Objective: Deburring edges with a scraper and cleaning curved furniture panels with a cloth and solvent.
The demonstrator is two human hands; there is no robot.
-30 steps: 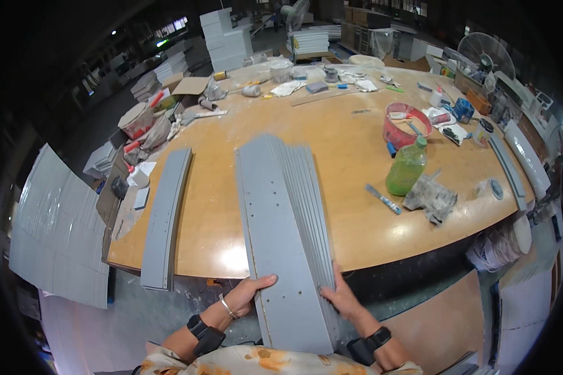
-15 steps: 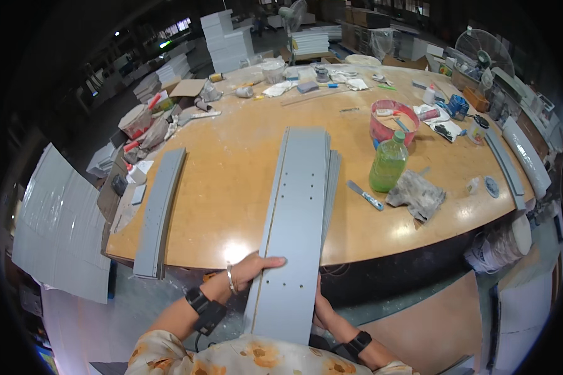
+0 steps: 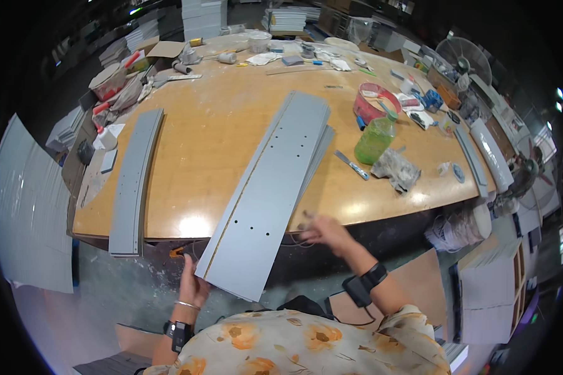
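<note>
Grey panel (image 3: 270, 187) lay slanted on the table (image 3: 213, 131); left hand (image 3: 192, 286) gripped its near corner, right hand (image 3: 324, 230) hovered open, blurred.

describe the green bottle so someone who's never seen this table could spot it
On the big wooden table, look right of the long grey panels lying across the middle. The green bottle stands upright just in front of a red bowl. It is the only translucent bright green thing there.
</note>
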